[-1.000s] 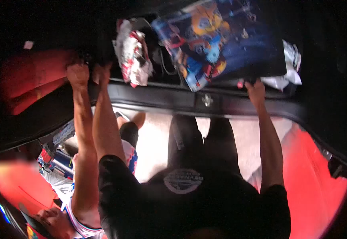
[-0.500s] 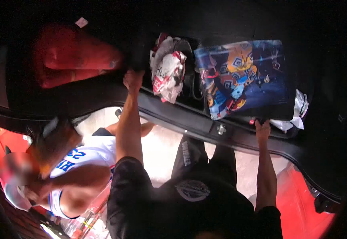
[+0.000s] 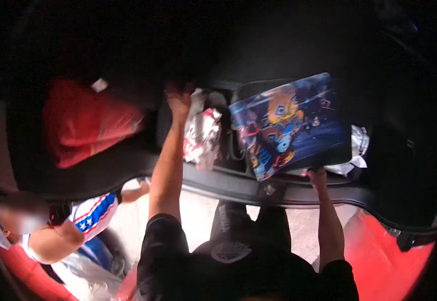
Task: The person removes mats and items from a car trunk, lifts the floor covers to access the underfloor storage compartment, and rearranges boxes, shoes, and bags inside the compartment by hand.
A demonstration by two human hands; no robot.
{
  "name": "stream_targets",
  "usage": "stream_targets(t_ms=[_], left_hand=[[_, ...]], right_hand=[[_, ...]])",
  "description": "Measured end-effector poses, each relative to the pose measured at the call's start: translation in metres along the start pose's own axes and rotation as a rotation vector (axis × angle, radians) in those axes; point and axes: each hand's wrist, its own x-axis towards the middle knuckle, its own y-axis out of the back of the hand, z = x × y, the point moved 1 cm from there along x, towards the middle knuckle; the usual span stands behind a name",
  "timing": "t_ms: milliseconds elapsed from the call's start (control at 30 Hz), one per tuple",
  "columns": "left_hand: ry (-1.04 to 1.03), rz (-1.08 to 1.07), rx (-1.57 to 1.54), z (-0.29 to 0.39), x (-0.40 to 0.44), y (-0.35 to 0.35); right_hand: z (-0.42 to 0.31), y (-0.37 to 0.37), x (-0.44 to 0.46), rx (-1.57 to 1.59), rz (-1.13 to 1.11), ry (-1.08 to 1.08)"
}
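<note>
Over the dark floor of an open car trunk, my left hand (image 3: 179,100) reaches in with its fingers apart and slightly blurred. Its fingertips are against dark material, and I cannot make out any held thing. Close by lie crumpled white and red plastic bags (image 3: 203,131) in a recess. My right hand (image 3: 318,178) is closed on the near edge of a dark board (image 3: 340,159). Lying tilted on that board is a colourful printed sheet (image 3: 299,125) with cartoon-like figures on blue.
A red bag-like item (image 3: 90,123) lies at the trunk's left. White crumpled plastic (image 3: 357,145) shows beside the board on the right. The trunk sill (image 3: 218,186) runs along the front. Another person (image 3: 60,238) in a white jersey is low at the left.
My left hand has opened from a closed grip at the dark material. The trunk appears lower in view. The person at the left has shifted posture. My right hand stays at the board.
</note>
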Motion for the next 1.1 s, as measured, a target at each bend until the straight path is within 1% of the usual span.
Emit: stream_targets(t_ms=[33, 100, 133, 167, 200, 233, 267, 300, 333, 367, 400, 433, 500, 533, 567, 600, 667, 700, 767, 800, 833, 867, 900, 967, 1000, 1033, 1100], left_hand=[[0.056, 0.079, 0.093, -0.029, 0.039, -0.059], [0.190, 0.222, 0.264, -0.082, 0.114, -0.169], [0.269, 0.154, 0.344, -0.076, 0.130, -0.163], [0.289, 0.046, 0.394, -0.073, 0.131, -0.146], [0.269, -0.093, 0.444, -0.074, 0.134, -0.137], [0.224, -0.220, 0.483, -0.081, 0.136, -0.126], [0.187, -0.346, 0.488, -0.095, 0.137, -0.117], [0.100, -0.303, 0.375, -0.101, 0.127, -0.084], [0.469, -0.315, -0.304, -0.100, 0.130, -0.067], [0.830, -0.315, -0.990, -0.094, 0.134, -0.053], [1.185, -0.300, -1.674, -0.079, 0.138, -0.041], [1.235, -0.275, -1.613, -0.059, 0.139, -0.022], [1.342, -0.190, -1.479, -0.029, 0.129, 0.012], [1.312, -0.199, -1.437, -0.044, 0.133, 0.003], [1.286, -0.212, -1.397, -0.072, 0.143, -0.020], [1.263, -0.230, -1.358, -0.085, 0.144, -0.037], [1.058, -0.146, -1.520, -0.072, 0.129, -0.045], [0.956, -0.103, -1.587, -0.061, 0.120, -0.044], [0.361, 0.085, -1.247, -0.006, 0.088, -0.035], [0.075, 0.177, -1.051, 0.011, 0.083, -0.028], [0.123, 0.093, -1.077, 0.075, 0.066, -0.017], [0.172, 0.008, -1.098, 0.140, 0.048, -0.005], [0.087, -0.163, -0.462, 0.216, 0.047, 0.027], [-0.151, -0.068, -0.367, 0.285, 0.020, 0.013], [-0.265, -0.010, -0.315, 0.319, 0.006, 0.006], [-0.388, -0.035, -0.217, 0.344, -0.008, 0.008], [-0.431, 0.086, -0.065, 0.366, -0.032, 0.008]], right_hand=[[-0.010, 0.019, 0.002, 0.041, -0.115, -0.054], [-0.062, 0.062, 0.002, 0.149, -0.354, -0.181], [-0.063, 0.074, 0.007, -0.101, -0.473, -0.186], [-0.060, 0.090, 0.012, -0.345, -0.601, -0.205], [-0.074, 0.120, 0.010, -0.313, -0.467, -0.146], [-0.042, 0.119, 0.006, -0.334, -0.181, -0.148], [-0.024, 0.138, 0.021, -0.229, -0.138, -0.094], [-0.007, 0.156, 0.036, -0.125, -0.102, -0.037], [-0.045, 0.187, 0.057, 0.142, 0.218, -0.250], [-0.023, 0.196, 0.083, 0.116, 0.360, -0.183], [0.020, 0.193, 0.114, 0.118, 0.450, -0.210], [0.050, 0.199, 0.149, 0.056, 0.512, -0.129], [0.044, 0.213, 0.200, 0.054, 0.480, -0.278], [0.054, 0.212, 0.219, -0.060, 0.444, -0.287], [0.066, 0.213, 0.234, -0.181, 0.404, -0.296], [0.078, 0.215, 0.248, -0.259, 0.380, -0.300], [0.101, 0.218, 0.272, -0.415, 0.333, -0.310], [0.102, 0.225, 0.284, -0.427, 0.250, -0.370], [0.084, 0.246, 0.308, -0.433, 0.071, -0.476], [0.088, 0.244, 0.318, -0.383, 0.077, -0.431], [0.096, 0.242, 0.329, -0.327, 0.080, -0.370], [0.120, 0.239, 0.343, -0.383, 0.091, -0.275], [0.144, 0.235, 0.356, -0.441, 0.106, -0.180], [0.142, 0.227, 0.357, -0.182, 0.394, -0.218], [0.118, 0.232, 0.329, 0.254, 0.627, -0.380], [0.139, 0.240, 0.314, 0.023, 0.568, -0.130], [0.140, 0.255, 0.297, 0.250, 0.509, -0.011]])
